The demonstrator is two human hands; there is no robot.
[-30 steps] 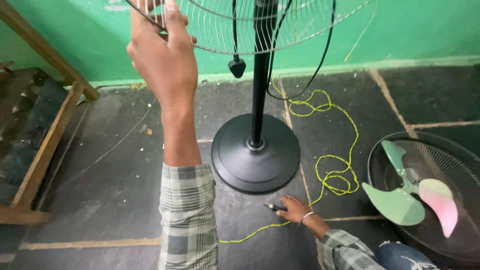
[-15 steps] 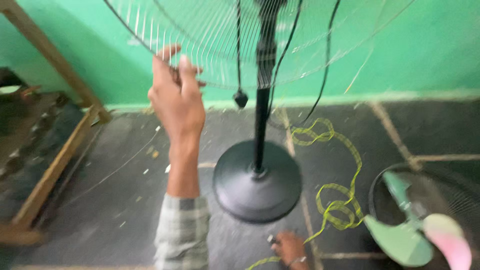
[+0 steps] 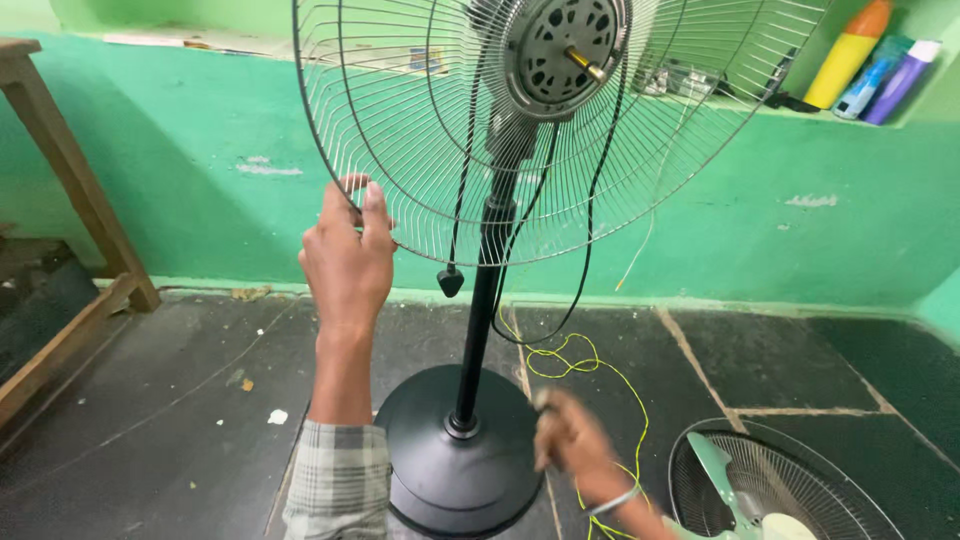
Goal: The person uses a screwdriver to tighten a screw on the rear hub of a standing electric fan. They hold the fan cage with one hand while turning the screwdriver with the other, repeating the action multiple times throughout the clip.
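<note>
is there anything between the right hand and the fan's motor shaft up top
Yes. The right hand is low, beside the black base. Black cords hang in front of the rear wire guard, crossing the way up to the brass shaft. The left hand grips the guard's rim.

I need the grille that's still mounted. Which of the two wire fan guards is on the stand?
The rear guard the left hand grips, upright around the motor on the black stand. The other guard lies flat on the floor, holding the green blades.
</note>
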